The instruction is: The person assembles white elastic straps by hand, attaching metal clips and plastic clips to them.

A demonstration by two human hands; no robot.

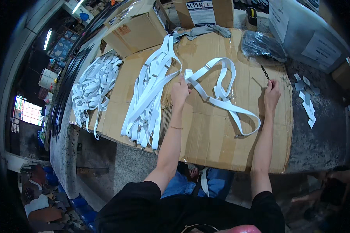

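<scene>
My left hand (181, 91) is closed at the middle of the cardboard, its fingertips pinching a white strap at the edge of a long bundle of white straps (147, 91). Just to the right lies a single looped white strap (221, 93) with a small slider, its folded end close to my left fingers. Over the right part of the cardboard, my right hand (272, 93) is closed around a slim, dark, pen-like object (265, 72) that points up and left. The exact kind of that object is too small to make out.
A flattened cardboard sheet (206, 143) covers the table. Tangled white straps (95, 87) heap at the left. Behind stand a cardboard box (134, 33), a grey cloth (202, 32), a plastic-wrapped dark pack (262, 46) and a pale bin (307, 37). Small white tags (308, 103) lie right.
</scene>
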